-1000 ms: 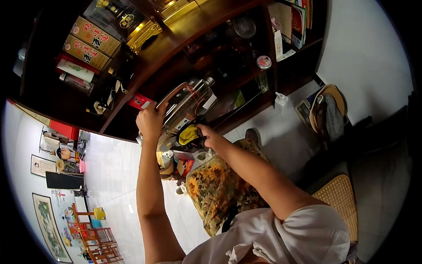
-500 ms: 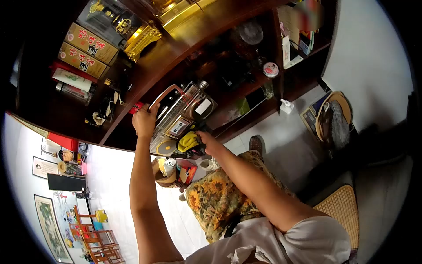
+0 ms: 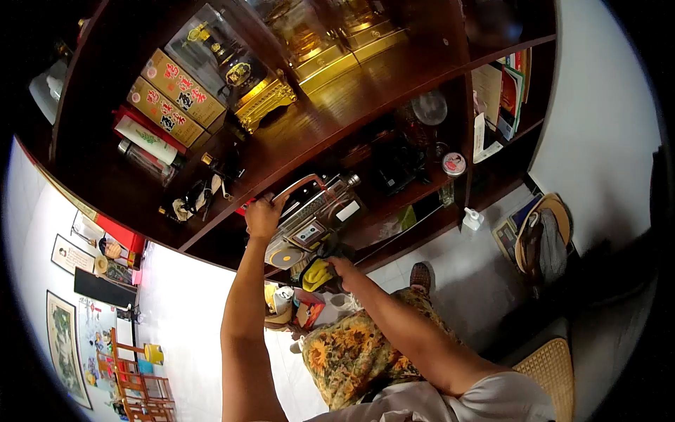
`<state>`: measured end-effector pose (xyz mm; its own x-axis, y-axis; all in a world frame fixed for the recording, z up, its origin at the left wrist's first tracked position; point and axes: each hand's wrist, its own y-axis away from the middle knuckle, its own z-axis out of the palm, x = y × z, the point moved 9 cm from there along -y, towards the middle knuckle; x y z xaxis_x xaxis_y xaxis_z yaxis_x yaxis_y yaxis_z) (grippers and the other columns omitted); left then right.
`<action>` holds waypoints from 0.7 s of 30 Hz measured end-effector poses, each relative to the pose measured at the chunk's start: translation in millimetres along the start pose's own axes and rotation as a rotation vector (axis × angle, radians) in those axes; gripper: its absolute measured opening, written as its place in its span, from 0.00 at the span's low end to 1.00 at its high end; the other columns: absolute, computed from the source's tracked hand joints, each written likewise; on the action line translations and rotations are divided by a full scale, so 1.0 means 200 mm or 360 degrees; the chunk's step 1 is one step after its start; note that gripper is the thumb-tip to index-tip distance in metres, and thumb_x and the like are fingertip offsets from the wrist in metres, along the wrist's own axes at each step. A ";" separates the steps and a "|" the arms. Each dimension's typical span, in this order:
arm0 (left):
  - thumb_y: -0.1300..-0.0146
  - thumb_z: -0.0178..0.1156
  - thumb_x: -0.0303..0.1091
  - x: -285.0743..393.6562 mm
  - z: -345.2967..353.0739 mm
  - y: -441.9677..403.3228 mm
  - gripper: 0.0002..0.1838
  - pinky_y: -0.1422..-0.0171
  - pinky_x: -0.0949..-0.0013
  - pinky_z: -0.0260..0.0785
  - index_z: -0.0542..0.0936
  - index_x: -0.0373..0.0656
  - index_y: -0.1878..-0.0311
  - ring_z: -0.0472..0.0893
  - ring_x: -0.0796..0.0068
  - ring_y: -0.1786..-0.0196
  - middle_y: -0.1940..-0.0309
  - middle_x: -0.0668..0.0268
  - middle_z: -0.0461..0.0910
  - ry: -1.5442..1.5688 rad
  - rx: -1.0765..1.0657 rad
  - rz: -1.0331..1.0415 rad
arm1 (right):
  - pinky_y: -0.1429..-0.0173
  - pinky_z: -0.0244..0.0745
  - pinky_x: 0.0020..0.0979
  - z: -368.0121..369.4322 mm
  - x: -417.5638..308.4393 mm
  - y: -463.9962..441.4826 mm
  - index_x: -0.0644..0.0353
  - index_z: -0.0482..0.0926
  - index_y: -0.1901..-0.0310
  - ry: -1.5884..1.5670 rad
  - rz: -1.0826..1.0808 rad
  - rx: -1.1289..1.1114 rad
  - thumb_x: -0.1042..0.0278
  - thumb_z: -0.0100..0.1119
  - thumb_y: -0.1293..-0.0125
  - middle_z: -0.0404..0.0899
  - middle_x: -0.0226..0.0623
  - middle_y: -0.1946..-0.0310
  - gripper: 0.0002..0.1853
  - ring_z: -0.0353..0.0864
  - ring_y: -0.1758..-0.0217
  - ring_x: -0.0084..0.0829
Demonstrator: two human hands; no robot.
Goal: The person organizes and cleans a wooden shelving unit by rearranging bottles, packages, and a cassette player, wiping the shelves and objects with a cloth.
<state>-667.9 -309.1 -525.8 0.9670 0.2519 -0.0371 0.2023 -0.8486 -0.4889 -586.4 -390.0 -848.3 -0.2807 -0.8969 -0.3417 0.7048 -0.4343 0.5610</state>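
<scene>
My left hand (image 3: 262, 217) is wrapped round the brown carrying handle of a silver radio-like device (image 3: 308, 231) with a round speaker and a cassette-like panel. The device is tilted at the front of a dark wooden cabinet's lower shelf. My right hand (image 3: 340, 273) is closed on a yellow and dark cloth (image 3: 316, 275), just below the device's near side. Part of the cloth is hidden by my fingers.
The dark wooden cabinet (image 3: 337, 144) holds boxes (image 3: 184, 86), a gold-based bottle (image 3: 264, 105), a round tin (image 3: 454, 164) and papers. On the floor are a bag (image 3: 278, 302), a white bottle (image 3: 472, 219) and a straw hat (image 3: 562, 211). A woven seat (image 3: 552, 373) stands lower right.
The view has tilted up toward the cabinet, so the shelves sit lower in it. The device has turned its front more toward me since the earliest frame. Both hands keep their hold.
</scene>
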 end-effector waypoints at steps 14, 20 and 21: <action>0.38 0.61 0.53 -0.08 0.13 -0.14 0.24 0.68 0.51 0.71 0.81 0.36 0.66 0.80 0.47 0.72 0.75 0.48 0.80 -0.0142 0.0333 0.0339 | 0.58 0.80 0.35 0.16 -0.03 0.02 0.63 0.77 0.59 -0.0115 -0.0147 -0.0279 0.66 0.57 0.37 0.80 0.37 0.65 0.10 0.82 0.64 0.32; 0.40 0.64 0.49 -0.12 0.18 -0.17 0.19 0.70 0.56 0.70 0.82 0.40 0.69 0.78 0.50 0.75 0.75 0.50 0.80 -0.0121 0.0333 0.0382 | 0.56 0.79 0.33 0.23 -0.13 0.02 0.62 0.78 0.55 -0.0175 -0.0149 -0.0346 0.66 0.58 0.37 0.81 0.36 0.61 0.12 0.83 0.61 0.32; 0.40 0.64 0.49 -0.10 0.17 -0.18 0.19 0.70 0.57 0.71 0.82 0.39 0.70 0.78 0.52 0.76 0.75 0.51 0.80 -0.0106 0.0357 0.0432 | 0.55 0.79 0.33 0.25 -0.15 0.03 0.62 0.78 0.56 -0.0209 -0.0148 -0.0359 0.66 0.57 0.36 0.81 0.36 0.61 0.11 0.83 0.61 0.32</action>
<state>-699.7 -267.3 -537.5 0.9672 0.0675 -0.2448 -0.1065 -0.7672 -0.6324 -606.1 -370.1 -797.1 -0.4226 -0.8636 -0.2751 0.7952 -0.4989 0.3446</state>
